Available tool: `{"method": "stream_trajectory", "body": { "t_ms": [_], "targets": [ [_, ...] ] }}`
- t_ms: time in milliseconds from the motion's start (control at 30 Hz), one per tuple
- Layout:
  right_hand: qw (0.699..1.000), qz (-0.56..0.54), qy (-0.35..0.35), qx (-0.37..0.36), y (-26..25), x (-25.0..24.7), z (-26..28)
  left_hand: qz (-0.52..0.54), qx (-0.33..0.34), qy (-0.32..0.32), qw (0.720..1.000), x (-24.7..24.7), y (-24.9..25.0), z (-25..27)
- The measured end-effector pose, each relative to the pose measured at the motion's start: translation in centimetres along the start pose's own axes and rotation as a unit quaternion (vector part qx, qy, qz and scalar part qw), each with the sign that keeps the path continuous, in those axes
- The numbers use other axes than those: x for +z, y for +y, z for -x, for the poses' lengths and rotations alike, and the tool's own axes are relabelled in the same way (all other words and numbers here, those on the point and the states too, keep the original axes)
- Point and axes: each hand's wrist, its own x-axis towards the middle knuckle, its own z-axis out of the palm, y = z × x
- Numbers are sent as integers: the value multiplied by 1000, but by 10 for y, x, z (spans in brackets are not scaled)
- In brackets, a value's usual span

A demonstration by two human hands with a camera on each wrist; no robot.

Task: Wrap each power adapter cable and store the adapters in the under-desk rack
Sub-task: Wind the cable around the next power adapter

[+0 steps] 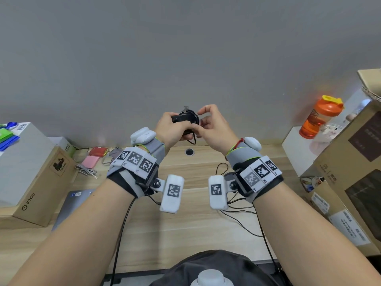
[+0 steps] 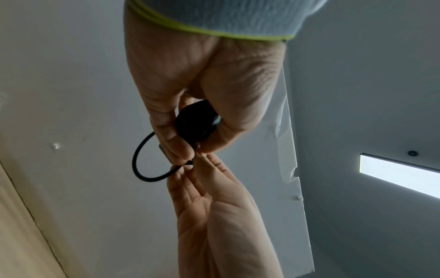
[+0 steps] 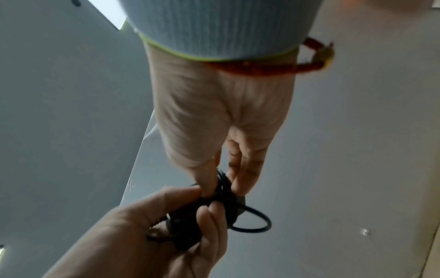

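A black power adapter [image 1: 181,118] with metal prongs pointing up is held in the air above the desk's far edge, its black cable [image 1: 193,118] coiled around it. My left hand [image 1: 172,129] grips the adapter body [image 2: 195,122] between thumb and fingers. My right hand [image 1: 210,125] pinches the cable coils [image 3: 226,190] at the adapter's side. A short loose loop of cable [image 1: 192,140] hangs below the hands; it also shows in the left wrist view [image 2: 140,165] and the right wrist view [image 3: 259,225]. No under-desk rack is in view.
The wooden desk [image 1: 185,219] has a cable hole [image 1: 189,151] near its back edge. Cardboard boxes [image 1: 35,182] and a laptop [image 1: 72,205] lie at the left. More boxes [image 1: 350,172] and an orange bottle [image 1: 319,117] stand at the right. Thin black wires [image 1: 237,209] trail across the desk.
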Motion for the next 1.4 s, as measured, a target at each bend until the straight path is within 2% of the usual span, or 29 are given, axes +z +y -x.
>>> {"method": "stream_trajectory", "body": {
  "t_ms": [67, 133, 333, 500, 633, 767, 933, 1067, 1200, 1300, 1400],
  "targets": [
    [999, -33, -23, -2, 3, -3, 0, 4, -2, -10, 1000, -1, 2, 0],
    [1000, -7, -26, -9, 4, -4, -1, 8, -4, -18, 1000, -1, 1, 1],
    [997, 48, 56, -33, 9, -2, -3, 0, 2, -28, 1000, 2, -1, 2],
    [992, -116, 24, -39, 7, -16, -4, 18, 1, -39, 999, -5, 4, -3],
    [987, -155, 12, -46, 10, -21, -5, 43, -33, -60, 997, -10, 10, -2],
    [977, -210, 23, -39, 7, -18, -3, -22, 1, -39, 999, -8, 2, -4],
    [982, -174, 72, -22, 5, -24, -6, -75, 22, -101, 992, -9, -4, 0],
    [989, -105, 95, -33, 8, -25, -5, -88, 15, -121, 989, -6, -4, 3],
    [989, -88, 112, -41, 9, -25, -4, -93, 16, -130, 987, -5, -5, 5],
    [990, -80, 106, -37, 9, -25, -2, -96, 12, -144, 985, -6, -2, 7],
    [993, -103, 65, -1, 10, -22, -1, -107, 19, -153, 982, -8, -3, 6]
  ]
}}
